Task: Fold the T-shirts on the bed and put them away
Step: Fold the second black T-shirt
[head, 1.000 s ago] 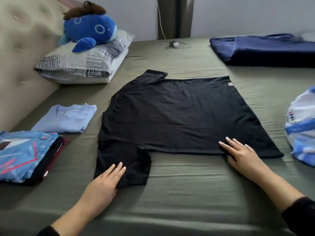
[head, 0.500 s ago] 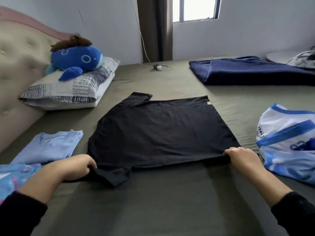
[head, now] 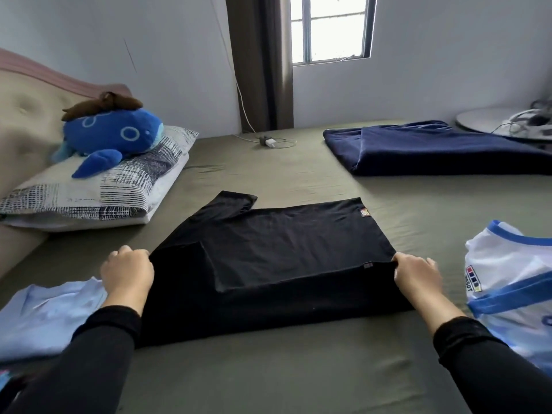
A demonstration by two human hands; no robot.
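Both clamped on near edge of black cotton T-shirt [head: 286,249]: left hand [head: 127,271], right hand [head: 416,274]; long axis crosswise, unfolded half beyond.

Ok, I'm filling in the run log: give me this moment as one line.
step: folding black T-shirt | left hand: grips its near-left edge | right hand: grips its near-right edge | near strip folded over | done: light blue T-shirt folded

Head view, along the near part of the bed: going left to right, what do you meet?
Light blue folded shirt → left hand → black T-shirt → right hand → white and blue shirt.
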